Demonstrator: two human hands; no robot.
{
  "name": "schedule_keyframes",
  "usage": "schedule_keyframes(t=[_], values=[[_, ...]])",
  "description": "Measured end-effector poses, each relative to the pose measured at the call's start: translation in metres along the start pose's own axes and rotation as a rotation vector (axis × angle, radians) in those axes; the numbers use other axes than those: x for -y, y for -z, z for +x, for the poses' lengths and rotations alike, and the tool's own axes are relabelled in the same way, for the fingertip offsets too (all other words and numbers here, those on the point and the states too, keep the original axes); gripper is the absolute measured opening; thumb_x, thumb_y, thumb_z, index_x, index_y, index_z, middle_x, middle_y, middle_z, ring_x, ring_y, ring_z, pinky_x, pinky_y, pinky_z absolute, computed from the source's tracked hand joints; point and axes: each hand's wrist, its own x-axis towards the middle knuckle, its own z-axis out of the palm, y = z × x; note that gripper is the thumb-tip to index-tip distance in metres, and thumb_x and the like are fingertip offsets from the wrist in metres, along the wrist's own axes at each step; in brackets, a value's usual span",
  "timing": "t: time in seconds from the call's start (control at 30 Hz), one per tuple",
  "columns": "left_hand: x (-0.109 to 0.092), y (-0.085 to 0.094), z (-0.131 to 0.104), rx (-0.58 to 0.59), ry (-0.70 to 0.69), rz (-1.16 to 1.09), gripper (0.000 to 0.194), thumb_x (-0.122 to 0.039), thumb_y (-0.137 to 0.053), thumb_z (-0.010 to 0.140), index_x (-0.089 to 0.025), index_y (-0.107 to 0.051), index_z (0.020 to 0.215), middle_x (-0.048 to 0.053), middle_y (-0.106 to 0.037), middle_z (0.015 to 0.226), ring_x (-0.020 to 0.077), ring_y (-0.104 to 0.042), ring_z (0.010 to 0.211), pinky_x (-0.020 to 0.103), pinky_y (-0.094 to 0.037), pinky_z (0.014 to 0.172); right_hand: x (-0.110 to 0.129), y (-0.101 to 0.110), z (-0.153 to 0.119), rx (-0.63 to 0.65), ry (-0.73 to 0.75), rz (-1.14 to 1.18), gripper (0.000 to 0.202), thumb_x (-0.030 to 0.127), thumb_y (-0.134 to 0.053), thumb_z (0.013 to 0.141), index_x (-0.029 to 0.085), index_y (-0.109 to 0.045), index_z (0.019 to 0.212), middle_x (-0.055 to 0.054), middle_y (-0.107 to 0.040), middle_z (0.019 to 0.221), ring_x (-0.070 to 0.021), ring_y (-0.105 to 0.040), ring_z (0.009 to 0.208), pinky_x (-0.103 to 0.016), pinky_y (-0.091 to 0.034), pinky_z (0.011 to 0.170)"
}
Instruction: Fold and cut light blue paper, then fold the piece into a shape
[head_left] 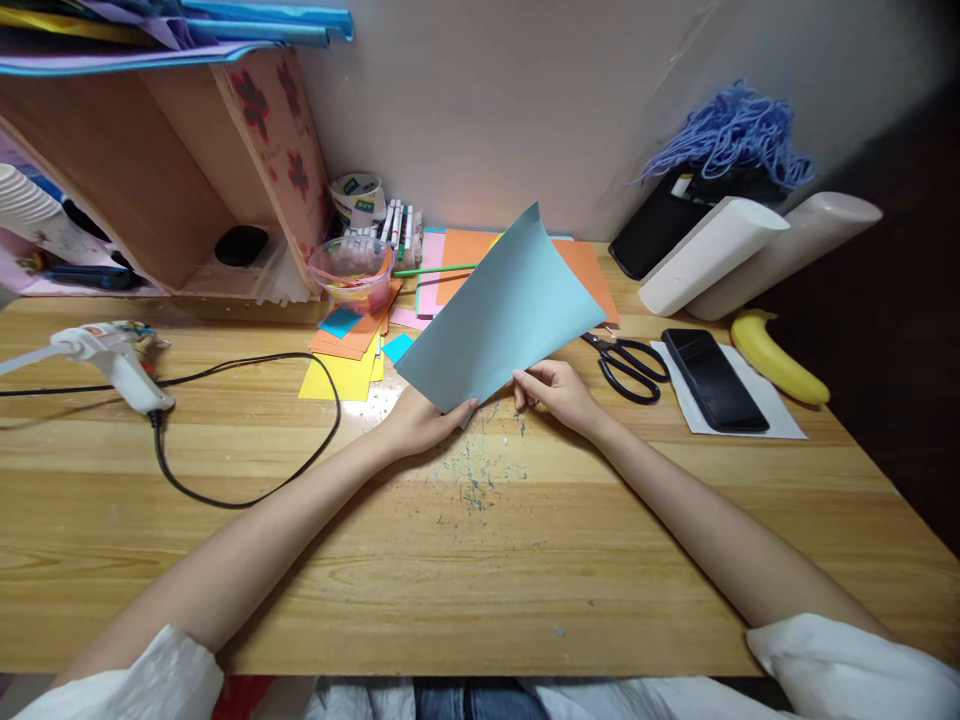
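Note:
A light blue sheet of paper (499,310) is held up at a tilt over the middle of the table. My left hand (420,420) grips its lower left corner, thumb on the front and the other fingers hidden behind the sheet. At the lower right edge, my right hand (555,392) is closed, thumb and index finger pinching the paper's border. Just right of that hand lie black-handled scissors (634,368), their blades partly hidden behind the sheet.
A white glue gun (120,365) with a looping black cord lies left. Behind are coloured paper pieces (337,375), a clear plastic bowl (352,275) and markers (397,225). On the right are a phone (712,380), a banana (780,355) and white rolls (712,255). Scraps dot the wooden table (465,580).

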Motion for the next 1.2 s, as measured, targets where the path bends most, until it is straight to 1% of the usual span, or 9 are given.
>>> schedule_keyframes(t=[0.2,0.37,0.5,0.77,0.93,1.2], values=[[-0.0008,0.0000,-0.0002,-0.008,0.006,-0.009,0.032,-0.038,-0.045,0.085,-0.017,-0.057,0.106,0.010,-0.062,0.111,0.0237,-0.055,0.103,0.039,-0.043,0.088,0.0002,0.0000,-0.0003,-0.003,-0.003,-0.013,0.042,0.046,-0.048,0.083,0.016,-0.060,0.056,-0.003,-0.060,0.054,-0.0111,-0.050,0.049,-0.024,-0.039,0.049],[-0.0007,-0.0004,-0.0002,-0.016,-0.002,-0.009,0.033,-0.038,-0.045,0.085,-0.017,-0.056,0.109,0.010,-0.062,0.112,0.0237,-0.055,0.103,0.039,-0.043,0.087,0.0007,0.0000,-0.0007,-0.006,0.000,-0.020,0.041,0.044,-0.047,0.084,0.016,-0.060,0.057,-0.003,-0.060,0.054,-0.0110,-0.049,0.049,-0.024,-0.039,0.050],[0.0002,-0.0010,-0.0001,-0.023,-0.008,0.000,0.032,-0.037,-0.045,0.085,-0.017,-0.057,0.106,0.010,-0.062,0.110,0.0235,-0.056,0.101,0.039,-0.044,0.087,0.0011,0.0000,-0.0010,-0.006,-0.005,-0.022,0.040,0.043,-0.047,0.085,0.015,-0.060,0.059,-0.003,-0.060,0.054,-0.0108,-0.048,0.049,-0.025,-0.039,0.051],[-0.0014,0.0001,0.0001,-0.022,-0.006,0.004,0.033,-0.037,-0.046,0.085,-0.016,-0.056,0.109,0.010,-0.061,0.113,0.0236,-0.055,0.104,0.038,-0.043,0.088,0.0008,-0.0007,-0.0008,-0.010,-0.003,-0.017,0.040,0.044,-0.047,0.084,0.015,-0.061,0.060,-0.003,-0.060,0.054,-0.0113,-0.050,0.050,-0.025,-0.040,0.052],[-0.0007,-0.0004,-0.0002,-0.028,-0.009,0.007,0.033,-0.037,-0.045,0.085,-0.017,-0.058,0.107,0.009,-0.062,0.111,0.0228,-0.056,0.102,0.037,-0.044,0.088,-0.0001,-0.0005,-0.0010,-0.006,-0.004,-0.019,0.041,0.046,-0.047,0.084,0.015,-0.060,0.059,-0.004,-0.061,0.055,-0.0111,-0.049,0.049,-0.025,-0.040,0.051],[0.0003,-0.0010,0.0001,-0.022,-0.012,0.008,0.031,-0.037,-0.045,0.085,-0.016,-0.058,0.105,0.010,-0.063,0.109,0.0233,-0.056,0.101,0.038,-0.045,0.084,0.0003,-0.0001,-0.0006,-0.007,-0.003,-0.028,0.042,0.045,-0.047,0.084,0.016,-0.059,0.056,-0.003,-0.060,0.054,-0.0105,-0.048,0.047,-0.025,-0.039,0.051]])
